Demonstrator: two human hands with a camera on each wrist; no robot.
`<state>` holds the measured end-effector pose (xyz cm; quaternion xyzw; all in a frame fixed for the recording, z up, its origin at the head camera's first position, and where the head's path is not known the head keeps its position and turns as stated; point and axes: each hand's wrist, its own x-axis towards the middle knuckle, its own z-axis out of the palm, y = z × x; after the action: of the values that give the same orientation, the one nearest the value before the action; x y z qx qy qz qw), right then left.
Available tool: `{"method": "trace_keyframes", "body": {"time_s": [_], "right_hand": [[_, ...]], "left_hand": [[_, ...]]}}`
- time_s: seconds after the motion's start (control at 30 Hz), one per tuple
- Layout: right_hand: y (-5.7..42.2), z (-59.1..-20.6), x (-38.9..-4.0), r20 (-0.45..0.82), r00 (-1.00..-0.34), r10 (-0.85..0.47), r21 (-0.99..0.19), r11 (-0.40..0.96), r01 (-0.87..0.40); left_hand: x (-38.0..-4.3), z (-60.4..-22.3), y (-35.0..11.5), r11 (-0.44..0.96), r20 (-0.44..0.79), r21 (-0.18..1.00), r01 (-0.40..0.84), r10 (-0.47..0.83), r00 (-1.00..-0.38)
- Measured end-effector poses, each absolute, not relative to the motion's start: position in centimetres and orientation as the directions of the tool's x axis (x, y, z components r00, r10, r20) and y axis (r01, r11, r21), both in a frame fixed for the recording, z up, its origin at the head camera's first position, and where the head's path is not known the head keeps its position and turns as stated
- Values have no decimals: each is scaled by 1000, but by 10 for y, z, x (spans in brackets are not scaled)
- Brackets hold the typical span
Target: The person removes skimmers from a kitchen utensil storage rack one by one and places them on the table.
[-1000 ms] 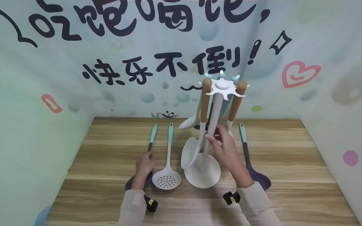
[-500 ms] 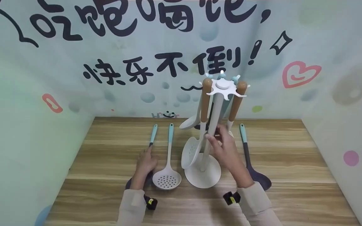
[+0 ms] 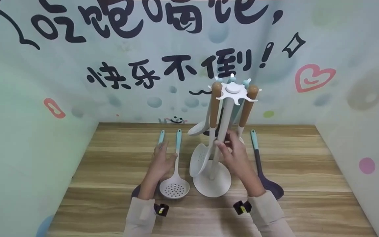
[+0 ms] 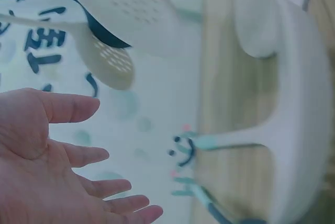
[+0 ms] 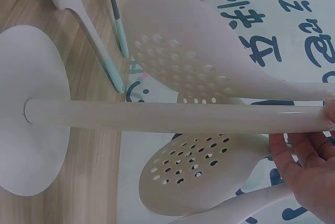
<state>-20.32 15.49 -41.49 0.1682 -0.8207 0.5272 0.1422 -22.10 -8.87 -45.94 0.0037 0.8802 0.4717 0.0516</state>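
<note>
Wood-grain surface point(image 3: 104, 174), printed backdrop point(image 3: 133, 102). Left fingers point(image 4: 86, 155) wide, holding nothing, near white turquoise-handled slotted spoon point(image 3: 175, 181) lying left of white round-based utensil stand point(image 3: 220, 184); right fingers point(image 5: 283, 156) curled round pole point(image 5: 183, 118). I'd brace stand (top-heavy, probably), grip spoon mid-handle.

Left hand point(image 3: 162, 161) spread, right hand point(image 3: 236, 154) curled

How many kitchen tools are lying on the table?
3: a dark tool partly hidden by the left hand, a white spoon with holes beside it, and a dark ladle right of the stand. More might hide behind the stand.
</note>
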Motion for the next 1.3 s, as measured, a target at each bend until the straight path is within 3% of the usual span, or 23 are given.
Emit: {"method": "trace_keyframes", "body": {"time_s": [0.4, 0.63, 0.87, 1.3], "right_hand": [[155, -415, -202, 428, -894, -133, -801, 404, -443], [155, -414, -200, 412, -901, -132, -815, 390, -429], [155, -414, -202, 399, -908, -126, -831, 369, -416], [153, -416, -201, 442, -889, -120, -799, 397, -451]], "left_hand": [[-203, -423, -70, 461, 91, 870, 177, 202, -975], [-191, -407, -55, 406, 123, 887, 218, 248, -961], [-189, -395, -39, 322, 265, 878, 354, 290, -920], [-197, -387, -11, 132, 374, 898, 419, 272, -887]]}}
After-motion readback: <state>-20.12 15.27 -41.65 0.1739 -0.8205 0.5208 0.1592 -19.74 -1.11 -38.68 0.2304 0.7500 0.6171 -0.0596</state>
